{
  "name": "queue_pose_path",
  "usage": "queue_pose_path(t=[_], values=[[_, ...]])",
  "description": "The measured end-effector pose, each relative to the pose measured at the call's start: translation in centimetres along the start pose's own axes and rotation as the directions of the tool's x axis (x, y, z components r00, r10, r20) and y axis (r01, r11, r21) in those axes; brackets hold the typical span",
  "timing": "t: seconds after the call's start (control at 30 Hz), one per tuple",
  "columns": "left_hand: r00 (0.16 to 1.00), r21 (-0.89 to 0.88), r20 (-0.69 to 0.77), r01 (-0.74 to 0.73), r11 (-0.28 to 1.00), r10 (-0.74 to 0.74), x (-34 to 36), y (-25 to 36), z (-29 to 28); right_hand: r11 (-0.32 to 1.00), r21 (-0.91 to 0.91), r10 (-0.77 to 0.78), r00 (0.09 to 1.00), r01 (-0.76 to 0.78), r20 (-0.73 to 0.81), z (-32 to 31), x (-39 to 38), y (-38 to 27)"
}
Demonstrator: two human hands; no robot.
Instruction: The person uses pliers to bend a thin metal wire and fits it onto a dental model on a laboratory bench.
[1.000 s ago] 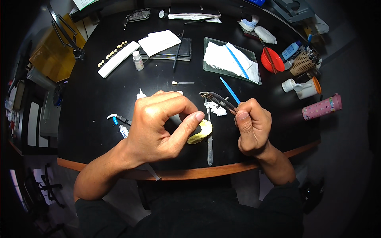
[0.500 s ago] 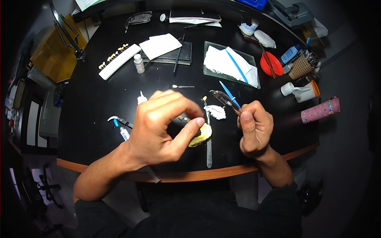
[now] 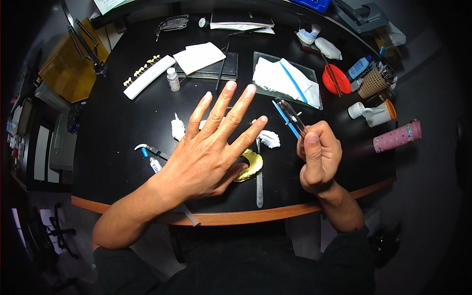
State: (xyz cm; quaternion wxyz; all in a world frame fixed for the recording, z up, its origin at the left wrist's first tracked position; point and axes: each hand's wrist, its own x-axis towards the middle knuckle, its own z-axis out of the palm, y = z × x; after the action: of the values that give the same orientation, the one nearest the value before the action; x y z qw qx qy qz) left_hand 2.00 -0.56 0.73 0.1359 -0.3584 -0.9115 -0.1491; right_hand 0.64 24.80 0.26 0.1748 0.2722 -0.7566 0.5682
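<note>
My left hand (image 3: 206,142) is spread wide with its back up, fingers pointing away, and holds nothing. A yellow horseshoe-shaped dental cast (image 3: 254,166) sits beside its thumb, partly covered. My right hand (image 3: 318,155) is closed on a dark metal tool (image 3: 292,116), slim and with a small pin across it; its exact kind is unclear. Just behind that tool is a blue stick (image 3: 282,117). Between the hands lie a crumpled white tissue (image 3: 269,139) and a flat metal spatula (image 3: 259,189).
Behind stand a white holder (image 3: 150,76) with tooth-shaped tabs, a small bottle (image 3: 172,79) and a glass plate (image 3: 317,93) under white paper. To the right are a red bowl (image 3: 344,84) and a pink bottle (image 3: 398,136). A tube (image 3: 155,164) lies left.
My left hand has opened from a curled, pinched-looking pose to spread fingers. The dark tool in my right hand has turned more upright, and that hand has shifted slightly.
</note>
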Motion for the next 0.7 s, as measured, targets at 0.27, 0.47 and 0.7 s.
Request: queue_pose_path(t=[0.27, 0.47, 0.7], values=[[0.999, -0.004, 0.016, -0.03, 1.0, 0.031, -0.2, -0.1, 0.8, 0.976, -0.187, 0.139, 0.981, -0.113, 0.136, 0.3, 0.8, -0.4], [0.998, -0.055, -0.043, -0.055, 0.997, 0.052, -0.1, -0.1, 0.8, 0.984, -0.175, 0.056, 0.981, -0.023, 0.184, 0.3, 1.1, -0.7], [0.998, -0.107, -0.065, -0.029, 0.994, 0.022, 0.0, 0.1, 0.5, 0.997, -0.046, 0.062, 0.997, -0.06, 0.045, 0.0, 0.6, -0.9]])
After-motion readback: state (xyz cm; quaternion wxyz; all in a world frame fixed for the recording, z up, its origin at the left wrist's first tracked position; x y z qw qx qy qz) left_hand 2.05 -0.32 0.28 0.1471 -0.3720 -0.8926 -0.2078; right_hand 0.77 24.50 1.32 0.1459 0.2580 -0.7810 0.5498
